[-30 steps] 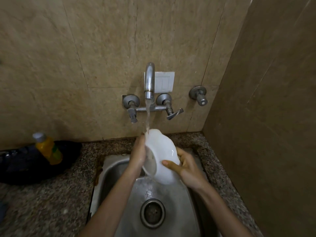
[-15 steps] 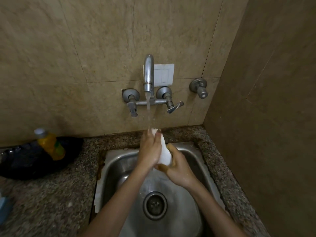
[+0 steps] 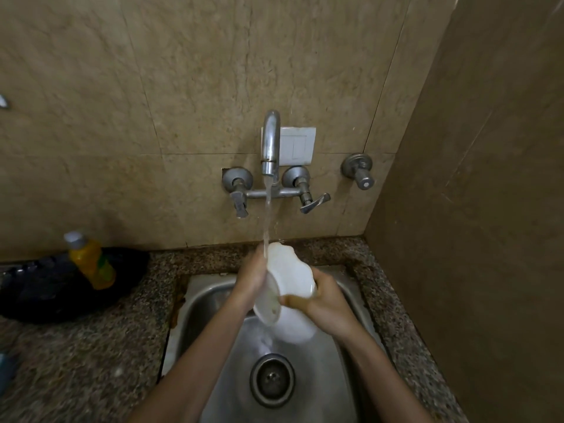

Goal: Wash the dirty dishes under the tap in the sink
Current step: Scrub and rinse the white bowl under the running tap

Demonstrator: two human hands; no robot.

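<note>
Closest in, two bare forearms reach up from 6 o'clock over the steel sink (image 3: 210, 303), with the round drain (image 3: 272, 380) between them. Above the drain, at the middle of the basin, both hands hold a white dish (image 3: 290, 270) clear of the metal. It is glossy and plain white with a wavy, scalloped rim, and it is tipped up on edge so the round foot of its base faces 9 o'clock. Its lower part at 5 o'clock is blurred, possibly a second white piece behind it.

The left hand (image 3: 251, 277) lies on the dish's 9 o'clock side, its fingers (image 3: 259, 258) stretched fairly straight up along the underside to the top rim, pressing rather than clutching. The right hand (image 3: 325, 302) grips from 3 o'clock: the thumb (image 3: 294, 300) crosses the near face and the remaining fingers curl round the back.

A stream of water (image 3: 267, 215) strikes the rim at 12 o'clock, beside the left fingertips.

The speckled counter (image 3: 91, 361) frames the sink; at 9 o'clock a yellow bottle (image 3: 90, 261) stands against a dark heap (image 3: 45, 291). Farther back, the tap (image 3: 270, 141) juts from the tiled wall (image 3: 152, 87), with a white switch plate (image 3: 297, 146) just behind it and a separate valve (image 3: 358, 170) at 3 o'clock.
</note>
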